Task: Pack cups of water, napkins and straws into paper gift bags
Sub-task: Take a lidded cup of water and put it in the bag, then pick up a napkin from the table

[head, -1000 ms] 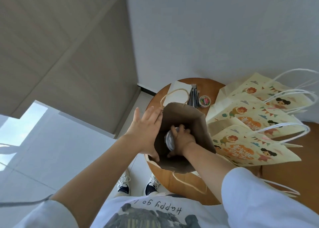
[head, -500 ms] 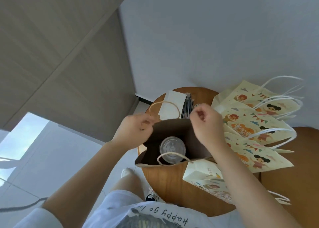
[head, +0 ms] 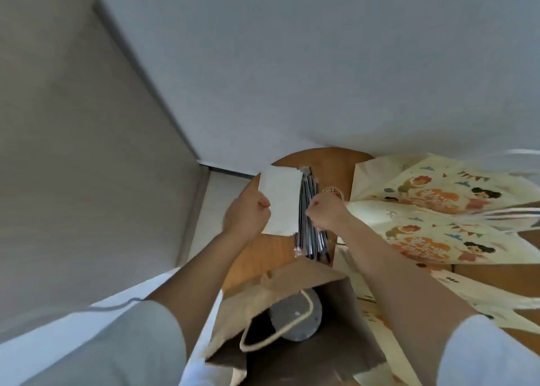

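An open paper gift bag [head: 295, 286] stands at the near edge of the round wooden table [head: 336, 163], with a lidded cup of water [head: 295, 317] inside it. Beyond the bag lie a stack of white napkins [head: 282, 201] and a bundle of wrapped dark straws [head: 309, 227]. My left hand [head: 247, 214] pinches the near left edge of the napkins. My right hand [head: 324, 210] is curled over the straws and pinches at them.
Several flat printed gift bags [head: 438, 210] with white handles lie fanned out on the right. A small round patterned object [head: 333, 191] sits just behind my right hand. A white wall stands behind the table; floor lies to the left.
Both hands let go of the bag's rim and reached forward, the left to the napkins and the right to the straws. The view tilted closer over the bag.
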Motion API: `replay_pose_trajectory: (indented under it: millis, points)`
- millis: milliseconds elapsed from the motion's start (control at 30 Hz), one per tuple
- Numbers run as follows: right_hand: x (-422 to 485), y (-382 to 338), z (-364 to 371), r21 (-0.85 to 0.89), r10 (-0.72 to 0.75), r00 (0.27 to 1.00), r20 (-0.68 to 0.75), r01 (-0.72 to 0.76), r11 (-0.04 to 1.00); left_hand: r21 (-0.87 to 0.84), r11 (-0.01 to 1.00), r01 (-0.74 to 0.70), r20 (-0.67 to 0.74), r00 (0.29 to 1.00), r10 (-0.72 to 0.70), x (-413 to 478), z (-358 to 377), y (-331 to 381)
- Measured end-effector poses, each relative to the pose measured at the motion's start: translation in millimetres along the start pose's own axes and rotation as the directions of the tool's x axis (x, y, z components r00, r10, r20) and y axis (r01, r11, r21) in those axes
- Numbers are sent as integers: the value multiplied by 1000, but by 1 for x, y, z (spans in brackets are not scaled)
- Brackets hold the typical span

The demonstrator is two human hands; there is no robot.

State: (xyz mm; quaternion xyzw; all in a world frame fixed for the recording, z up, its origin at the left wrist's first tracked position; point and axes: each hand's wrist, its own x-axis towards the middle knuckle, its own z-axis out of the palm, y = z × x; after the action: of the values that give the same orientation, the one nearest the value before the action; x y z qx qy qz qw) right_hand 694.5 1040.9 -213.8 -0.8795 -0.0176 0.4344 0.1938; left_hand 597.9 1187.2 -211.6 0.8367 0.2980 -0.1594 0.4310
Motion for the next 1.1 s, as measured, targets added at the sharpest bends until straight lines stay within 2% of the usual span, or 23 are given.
replay_pose_trajectory:
  millis: [67, 200, 367, 467, 567, 700, 933, 1100]
  points:
    - [23, 9, 13, -81, 69, 997, 18, -67, 994, 59, 998, -7, 77, 997, 3, 25, 22, -1]
    - [54, 29, 34, -127, 121, 990, -70, -129, 983, 183, 982, -36, 206, 978, -2, 62, 65, 3]
    - [70, 38, 49, -143, 133, 971, -200, -163, 976, 301, 953, -25, 193, 981, -35, 91, 100, 14]
    - [74, 39, 57, -210, 144, 972, -183, -181, 961, 377, 925, 37, 158, 982, -104, 100, 109, 13]
    - [75, 39, 61, -294, 127, 979, -158, -170, 941, 426, 904, 36, 154, 982, -112, 103, 112, 8]
    - [75, 40, 59, -290, 130, 984, -122, -161, 944, 355, 935, 15, 162, 984, -77, 100, 109, 3]
    - [64, 42, 52, -129, 116, 985, -132, -133, 983, 317, 948, -5, 135, 990, -40, 91, 101, -3]
    - [50, 36, 49, 126, 91, 978, -190, -68, 990, 67, 995, 68, 70, 995, -73, 81, 93, -6]
